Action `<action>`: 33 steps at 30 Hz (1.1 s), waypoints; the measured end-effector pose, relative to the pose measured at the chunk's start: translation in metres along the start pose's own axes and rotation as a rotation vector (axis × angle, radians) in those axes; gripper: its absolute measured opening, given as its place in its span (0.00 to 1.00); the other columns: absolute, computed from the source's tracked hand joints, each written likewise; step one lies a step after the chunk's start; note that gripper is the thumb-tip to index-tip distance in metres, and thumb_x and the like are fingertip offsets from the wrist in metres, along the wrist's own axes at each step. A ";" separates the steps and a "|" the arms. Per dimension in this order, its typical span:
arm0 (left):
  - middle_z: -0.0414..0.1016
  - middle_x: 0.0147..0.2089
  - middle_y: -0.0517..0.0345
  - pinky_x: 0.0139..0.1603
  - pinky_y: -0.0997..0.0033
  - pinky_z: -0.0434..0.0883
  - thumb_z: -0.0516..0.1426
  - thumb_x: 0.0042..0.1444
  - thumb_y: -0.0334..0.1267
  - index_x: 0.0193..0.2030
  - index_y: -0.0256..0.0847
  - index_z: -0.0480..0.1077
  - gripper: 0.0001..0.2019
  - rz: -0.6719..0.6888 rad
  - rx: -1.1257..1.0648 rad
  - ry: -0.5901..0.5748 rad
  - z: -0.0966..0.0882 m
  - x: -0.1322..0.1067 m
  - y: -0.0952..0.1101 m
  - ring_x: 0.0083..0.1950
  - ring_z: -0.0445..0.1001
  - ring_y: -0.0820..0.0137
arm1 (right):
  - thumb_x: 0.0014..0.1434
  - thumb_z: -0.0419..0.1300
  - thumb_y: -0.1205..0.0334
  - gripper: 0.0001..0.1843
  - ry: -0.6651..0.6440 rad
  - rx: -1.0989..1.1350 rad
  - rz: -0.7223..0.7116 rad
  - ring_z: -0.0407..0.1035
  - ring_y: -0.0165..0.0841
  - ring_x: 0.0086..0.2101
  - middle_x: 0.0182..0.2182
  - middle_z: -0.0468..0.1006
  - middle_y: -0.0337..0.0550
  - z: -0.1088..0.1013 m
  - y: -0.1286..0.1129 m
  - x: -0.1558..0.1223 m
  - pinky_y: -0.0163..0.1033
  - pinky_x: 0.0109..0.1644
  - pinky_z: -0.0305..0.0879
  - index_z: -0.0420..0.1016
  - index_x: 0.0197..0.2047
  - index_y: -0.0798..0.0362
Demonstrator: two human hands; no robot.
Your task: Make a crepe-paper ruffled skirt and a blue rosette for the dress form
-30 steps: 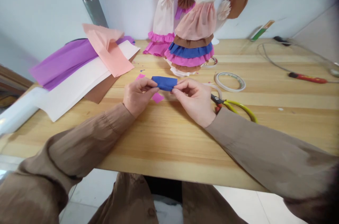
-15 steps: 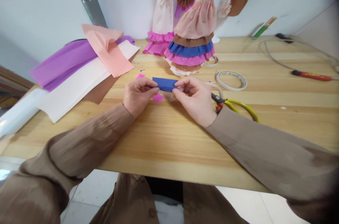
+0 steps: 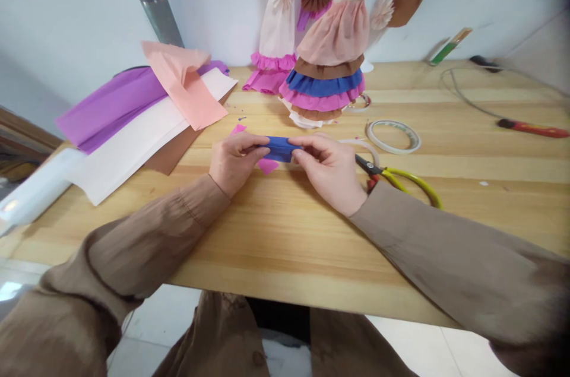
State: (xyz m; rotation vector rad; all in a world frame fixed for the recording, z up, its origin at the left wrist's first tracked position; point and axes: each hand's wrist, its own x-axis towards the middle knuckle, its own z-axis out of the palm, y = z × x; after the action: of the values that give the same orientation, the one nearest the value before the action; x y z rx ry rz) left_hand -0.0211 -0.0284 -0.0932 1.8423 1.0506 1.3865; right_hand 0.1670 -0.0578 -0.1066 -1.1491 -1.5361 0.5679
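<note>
At the wooden table point(image 3: 267, 240), the left hand point(image 3: 231, 163) and the right hand point(image 3: 333, 172) pinch the two ends of a small blue folded strip point(image 3: 279, 149), which sits between them. Scissors point(image 3: 371, 167) with yellow handles lie just beside the right hand, and a white tape ring point(image 3: 396, 149) lies past them. Farther back is a frilly dress point(image 3: 327, 83) in many colors.

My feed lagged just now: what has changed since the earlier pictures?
The left hand and right hand have edged their fingertips inward along the blue paper, whose far edge now sits slightly lower between them. Neither hand let go. The scissors and ruffled dress stayed put.
</note>
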 end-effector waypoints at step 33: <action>0.79 0.27 0.59 0.31 0.74 0.75 0.67 0.43 0.27 0.28 0.37 0.78 0.05 -0.116 -0.183 0.018 0.004 -0.002 0.008 0.28 0.75 0.74 | 0.48 0.65 0.64 0.04 0.040 0.152 0.151 0.67 0.31 0.23 0.22 0.75 0.37 -0.001 -0.007 0.002 0.39 0.28 0.66 0.72 0.25 0.50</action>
State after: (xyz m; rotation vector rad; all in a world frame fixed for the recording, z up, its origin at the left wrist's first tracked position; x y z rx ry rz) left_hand -0.0160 -0.0340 -0.0886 1.6159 0.9883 1.3844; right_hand 0.1649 -0.0593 -0.0993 -1.1580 -1.3558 0.7460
